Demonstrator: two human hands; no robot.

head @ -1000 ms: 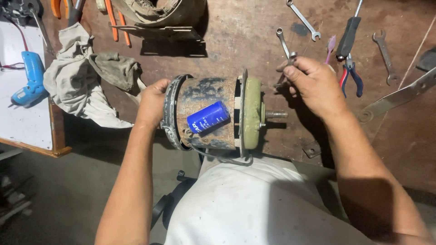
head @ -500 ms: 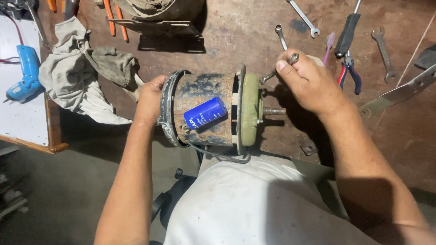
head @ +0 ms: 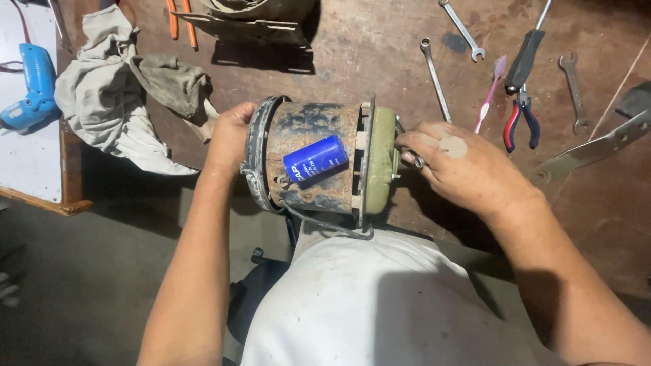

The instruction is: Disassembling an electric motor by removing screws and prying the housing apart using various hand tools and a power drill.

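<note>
A rusty old motor (head: 308,159) lies on its side at the near edge of a brown bench (head: 380,54), right in front of the person. A blue can (head: 315,158) sits on top of the motor, tilted a bit. The left hand (head: 229,135) is pressed against the left end of the motor, with the fingers curled around the dark rim there. The right hand (head: 461,163) is at the other end, next to the green cover (head: 382,159). Its fingers are pinched together on a small wrench (head: 410,146), and the wrench touches the green cover. A thin wire (head: 325,224) hangs under the motor. To the left of the motor lies a crumpled rag (head: 115,95). Further left, a blue drill (head: 34,85) rests on a white board (head: 27,156). Behind the right hand, a long wrench (head: 434,78) lies on the bench. Near it are a pink toothbrush (head: 489,95) and pliers (head: 521,122) with red and blue handles. A screwdriver (head: 527,51) with a black handle lies just above the pliers. Two more wrenches (head: 461,30) lie further back and to the right. Orange handles (head: 182,20) show at the top of the bench.
</note>
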